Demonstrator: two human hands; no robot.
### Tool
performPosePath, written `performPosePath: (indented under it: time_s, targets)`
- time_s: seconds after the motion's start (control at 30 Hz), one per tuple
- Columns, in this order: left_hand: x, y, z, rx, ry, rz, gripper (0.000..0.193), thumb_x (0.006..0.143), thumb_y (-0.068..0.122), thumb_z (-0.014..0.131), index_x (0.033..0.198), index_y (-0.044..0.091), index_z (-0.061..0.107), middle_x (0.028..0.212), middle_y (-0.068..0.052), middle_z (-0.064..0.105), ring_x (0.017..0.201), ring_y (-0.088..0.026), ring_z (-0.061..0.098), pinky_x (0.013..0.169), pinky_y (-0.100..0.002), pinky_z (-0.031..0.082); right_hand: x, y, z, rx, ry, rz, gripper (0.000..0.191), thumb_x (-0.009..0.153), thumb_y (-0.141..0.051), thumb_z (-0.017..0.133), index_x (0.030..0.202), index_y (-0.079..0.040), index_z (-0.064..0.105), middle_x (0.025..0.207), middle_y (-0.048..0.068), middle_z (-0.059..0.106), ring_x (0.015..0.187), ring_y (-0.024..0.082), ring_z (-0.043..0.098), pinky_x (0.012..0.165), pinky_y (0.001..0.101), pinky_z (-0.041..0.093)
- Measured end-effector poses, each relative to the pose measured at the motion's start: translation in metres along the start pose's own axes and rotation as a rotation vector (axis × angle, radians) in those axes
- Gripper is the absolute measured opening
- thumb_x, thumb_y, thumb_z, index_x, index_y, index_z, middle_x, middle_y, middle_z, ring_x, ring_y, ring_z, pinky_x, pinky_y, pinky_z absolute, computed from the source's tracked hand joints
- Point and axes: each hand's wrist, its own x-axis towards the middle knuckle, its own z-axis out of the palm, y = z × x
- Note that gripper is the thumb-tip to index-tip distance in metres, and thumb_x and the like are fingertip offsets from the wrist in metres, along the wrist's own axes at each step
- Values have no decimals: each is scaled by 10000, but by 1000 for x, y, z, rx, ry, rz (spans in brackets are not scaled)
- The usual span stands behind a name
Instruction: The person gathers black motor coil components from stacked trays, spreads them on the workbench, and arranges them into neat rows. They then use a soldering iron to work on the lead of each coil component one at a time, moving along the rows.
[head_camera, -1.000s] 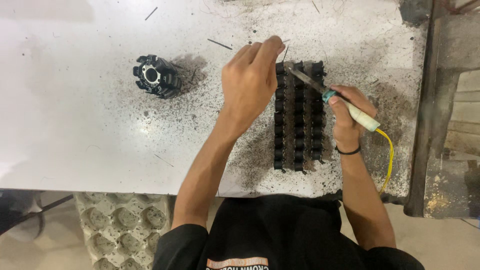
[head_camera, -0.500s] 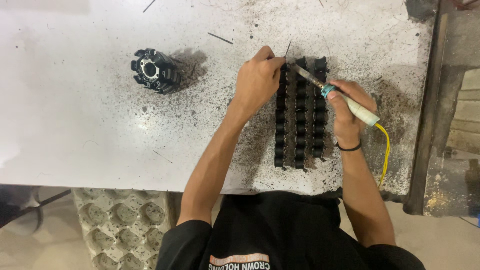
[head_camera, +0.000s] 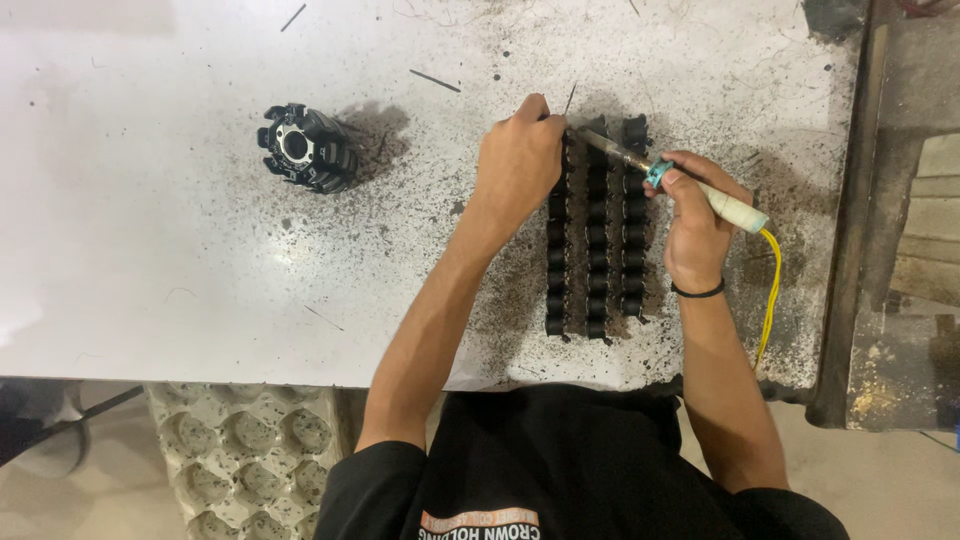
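Observation:
Three rows of small black parts (head_camera: 598, 240) lie side by side on the white worktop (head_camera: 180, 220). My left hand (head_camera: 518, 160) rests on the far end of the left row and pinches a thin wire (head_camera: 570, 98) that sticks up there. My right hand (head_camera: 696, 222) grips a soldering iron (head_camera: 700, 190) with a pale handle, a teal collar and a yellow cord (head_camera: 770, 290). Its metal tip points left to the top of the rows, close to my left fingers.
A round black slotted part (head_camera: 305, 148) with a metal core lies on the worktop at the left. Thin wire bits (head_camera: 434, 80) and dark specks lie at the back. A rusty metal frame (head_camera: 850, 250) borders the right edge. A moulded pulp tray (head_camera: 250, 450) sits below the front edge.
My left hand has come down from above the rows onto the far end of the left row. The iron's tip has stayed near the top of the rows.

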Motion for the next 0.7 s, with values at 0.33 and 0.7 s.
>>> performPosePath:
  time_s: [0.33, 0.7]
  targets:
    - [2, 0, 5, -12, 15, 5, 77, 816, 3, 677, 867, -6, 733, 938, -164, 650, 711, -367, 711, 636, -448, 603, -4, -9, 7, -83, -10, -6, 192, 989, 20, 661, 1149, 112, 714, 1016, 171, 728, 865, 218, 711, 799, 327, 604]
    - [-4, -6, -3, -215, 93, -34, 131, 806, -6, 717, 895, 42, 800, 892, -101, 711, 708, -307, 718, 650, -417, 591, -5, -12, 7, -130, -14, -45, 182, 986, 19, 661, 1136, 106, 718, 1014, 159, 723, 867, 198, 699, 798, 310, 591]
